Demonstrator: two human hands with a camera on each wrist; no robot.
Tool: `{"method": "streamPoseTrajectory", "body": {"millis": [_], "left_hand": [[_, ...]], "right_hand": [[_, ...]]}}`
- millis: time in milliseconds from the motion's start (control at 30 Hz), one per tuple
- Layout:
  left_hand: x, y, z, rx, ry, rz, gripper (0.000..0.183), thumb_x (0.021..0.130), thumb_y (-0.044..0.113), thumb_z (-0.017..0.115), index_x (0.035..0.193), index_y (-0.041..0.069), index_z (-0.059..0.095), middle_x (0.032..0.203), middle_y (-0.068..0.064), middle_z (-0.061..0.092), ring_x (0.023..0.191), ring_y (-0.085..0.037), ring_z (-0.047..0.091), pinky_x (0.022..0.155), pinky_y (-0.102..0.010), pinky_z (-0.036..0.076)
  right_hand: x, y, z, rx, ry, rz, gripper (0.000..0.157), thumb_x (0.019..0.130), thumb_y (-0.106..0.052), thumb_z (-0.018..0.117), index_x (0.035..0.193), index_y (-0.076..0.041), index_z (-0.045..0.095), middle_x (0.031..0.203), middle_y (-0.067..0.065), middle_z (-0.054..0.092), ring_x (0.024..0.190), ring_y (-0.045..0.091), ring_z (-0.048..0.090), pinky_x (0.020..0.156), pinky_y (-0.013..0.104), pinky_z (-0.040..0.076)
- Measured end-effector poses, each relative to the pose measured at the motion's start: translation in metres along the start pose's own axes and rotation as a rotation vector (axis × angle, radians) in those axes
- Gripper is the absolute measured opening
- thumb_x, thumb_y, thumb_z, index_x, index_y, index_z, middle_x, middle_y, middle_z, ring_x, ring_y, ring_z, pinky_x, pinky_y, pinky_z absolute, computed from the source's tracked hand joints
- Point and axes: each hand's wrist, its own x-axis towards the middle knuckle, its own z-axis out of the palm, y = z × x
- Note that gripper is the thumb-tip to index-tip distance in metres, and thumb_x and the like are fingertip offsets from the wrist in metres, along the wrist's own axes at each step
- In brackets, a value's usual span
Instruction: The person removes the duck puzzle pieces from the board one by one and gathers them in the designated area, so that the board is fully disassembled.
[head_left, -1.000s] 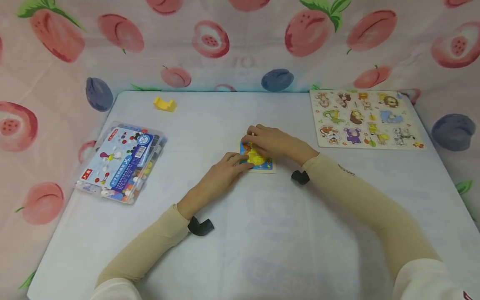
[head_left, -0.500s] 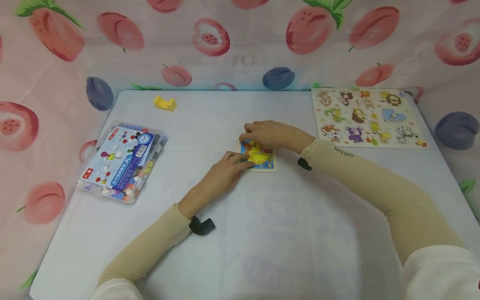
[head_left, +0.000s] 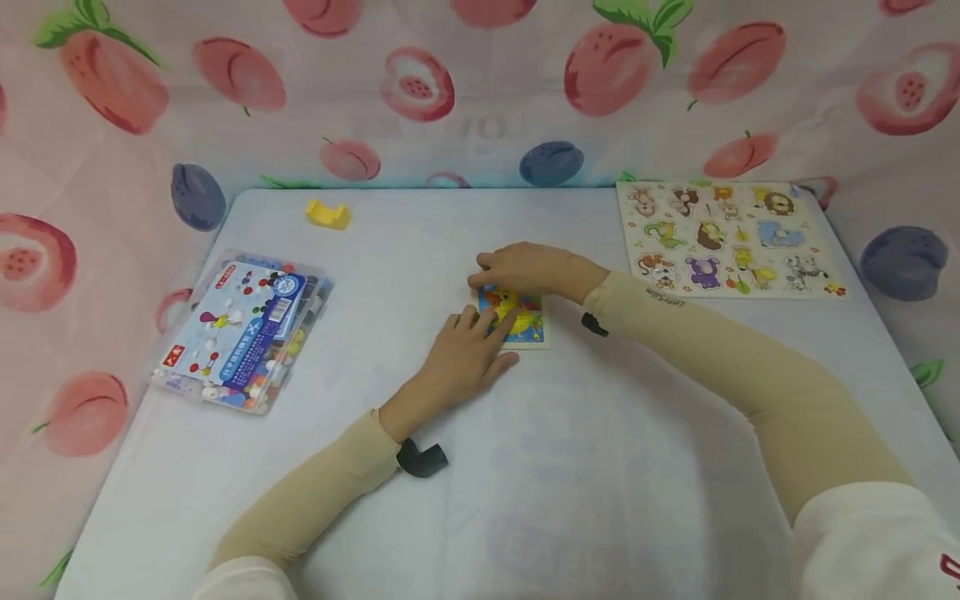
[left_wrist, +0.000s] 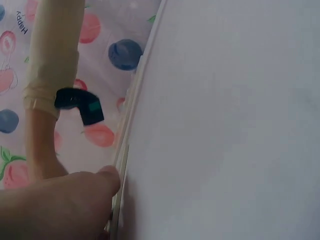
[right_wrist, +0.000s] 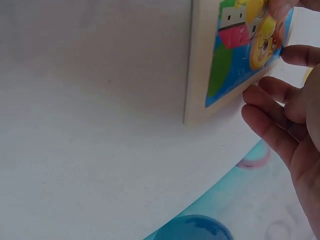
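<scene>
A small square jigsaw puzzle (head_left: 534,331) with a yellow duck picture and a pale wooden border lies flat mid-table. My left hand (head_left: 459,358) lies over its lower left part, with extended fingertips on the duck picture and the thumb off to the side below. Along the far edge is my right hand (head_left: 531,268), its fingers loosely bent. In the right wrist view that hand's fingertips (right_wrist: 252,117) sit at the puzzle's border (right_wrist: 199,65), gripping nothing. The left wrist view shows only part of the left hand (left_wrist: 55,207), with the puzzle barely visible edge-on.
A clear plastic case (head_left: 240,329) of colourful molecular-model parts lies to the left. Behind it sits a yellow notched block (head_left: 327,215). An animal puzzle board (head_left: 727,242) occupies the back right corner. Black curved pieces (head_left: 422,460) project at both wrists.
My right hand has drawn back from the duck picture to the far edge. My left hand has spread its fingers further onto the picture, and its thumb has moved down off the puzzle.
</scene>
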Motion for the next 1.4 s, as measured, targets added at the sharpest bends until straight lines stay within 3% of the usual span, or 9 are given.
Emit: {"method": "streamPoseTrajectory", "body": {"millis": [133,433,600,833,1167,1400], "left_hand": [[0.004,0.008,-0.003,0.049,-0.036,-0.045,0.065,0.097,0.056,0.032,0.148,0.016,0.032,0.123,-0.008,0.046,0.103,-0.026,0.040,0.079,-0.037,0.040],[0.000,0.009,-0.010,0.038,-0.059,-0.103,0.064,0.097,0.055,0.035,0.148,0.017,0.032,0.121,-0.008,0.046,0.101,-0.026,0.040,0.078,-0.038,0.040],[-0.003,0.011,-0.007,0.042,-0.026,-0.101,0.064,0.096,0.055,0.036,0.147,0.016,0.035,0.118,-0.008,0.046,0.103,-0.028,0.040,0.076,-0.039,0.040],[-0.003,0.015,-0.005,0.015,-0.005,-0.095,0.064,0.096,0.054,0.037,0.147,0.015,0.035,0.150,-0.002,0.035,0.113,-0.029,0.041,0.076,-0.040,0.041],[-0.002,0.012,-0.005,0.037,0.013,-0.090,0.063,0.097,0.054,0.038,0.146,0.015,0.036,0.149,-0.001,0.040,0.125,-0.031,0.039,0.079,-0.041,0.043],[0.002,0.013,-0.007,0.027,-0.006,-0.077,0.064,0.097,0.054,0.034,0.147,0.015,0.035,0.149,-0.002,0.039,0.123,-0.030,0.038,0.082,-0.041,0.043]], "right_hand": [[0.005,-0.002,0.001,-0.003,0.007,-0.035,0.030,0.096,-0.011,0.053,0.124,-0.021,0.049,0.107,0.009,0.052,0.083,0.024,0.058,0.081,0.035,0.053],[0.021,-0.008,-0.001,-0.006,0.005,-0.021,0.024,0.098,-0.013,0.049,0.120,-0.020,0.051,0.104,0.007,0.053,0.085,0.023,0.058,0.081,0.034,0.052],[0.028,-0.012,-0.002,0.000,-0.008,-0.021,0.024,0.098,-0.011,0.050,0.121,-0.019,0.053,0.106,0.008,0.054,0.088,0.024,0.058,0.085,0.035,0.051],[0.028,-0.013,0.001,-0.010,0.005,-0.056,0.018,0.096,-0.015,0.053,0.114,-0.016,0.057,0.104,0.007,0.054,0.086,0.023,0.057,0.084,0.033,0.051],[0.029,-0.014,-0.003,0.035,-0.006,-0.051,0.018,0.092,-0.020,0.061,0.109,-0.015,0.060,0.101,0.005,0.054,0.087,0.023,0.052,0.085,0.033,0.049],[0.027,-0.008,-0.009,0.107,-0.071,-0.012,0.023,0.091,-0.016,0.061,0.114,-0.015,0.057,0.103,0.003,0.055,0.091,0.021,0.054,0.090,0.034,0.047]]}}
